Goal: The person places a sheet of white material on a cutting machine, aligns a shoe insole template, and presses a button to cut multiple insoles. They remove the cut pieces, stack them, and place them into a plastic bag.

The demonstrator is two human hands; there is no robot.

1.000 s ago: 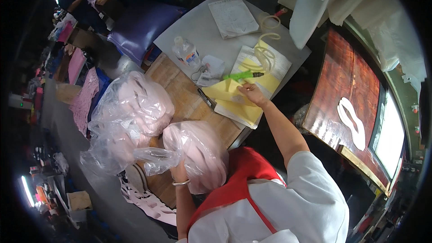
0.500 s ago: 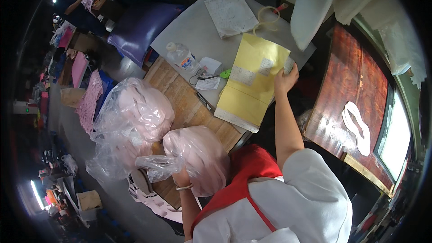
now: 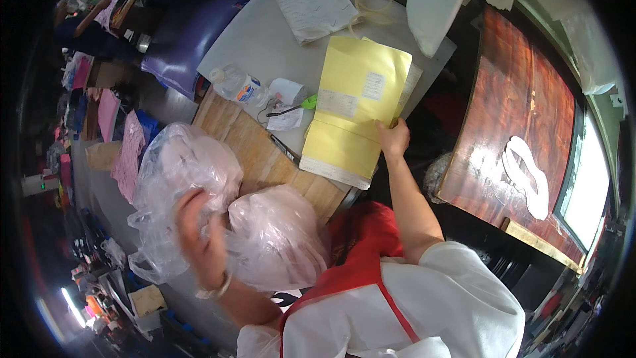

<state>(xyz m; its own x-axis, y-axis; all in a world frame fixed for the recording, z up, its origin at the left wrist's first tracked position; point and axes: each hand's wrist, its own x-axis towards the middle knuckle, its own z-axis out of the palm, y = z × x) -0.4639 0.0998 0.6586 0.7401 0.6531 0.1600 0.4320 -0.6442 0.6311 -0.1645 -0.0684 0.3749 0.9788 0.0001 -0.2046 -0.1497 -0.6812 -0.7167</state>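
My right hand (image 3: 395, 138) grips the lower right edge of a yellow paper folder (image 3: 344, 73), its thumb on top and the other fingers mostly hidden beneath. White labels are stuck on the folder, and sheets of paper stick out from under it. Smeared by motion, my left hand (image 3: 201, 242) is in front of two clear plastic bags. One bag (image 3: 199, 166) bulges with pale pink pieces at the table's left edge. The other bag (image 3: 275, 232), likewise filled with pale pink pieces, sits closer to my body.
On the table are a clear bottle (image 3: 235, 85), a white slip (image 3: 286, 96), a green-and-black tool (image 3: 308, 103), a black pen (image 3: 283, 148), a written sheet (image 3: 311, 5) and tape rolls (image 3: 373, 3). A reddish-brown glossy table (image 3: 490, 139) with white cutouts (image 3: 527, 176) stands right.
My left hand has let go of the nearer bag's gathered plastic and moved up and left. My right hand has slid down the folder's edge toward me. The view has shifted slightly.
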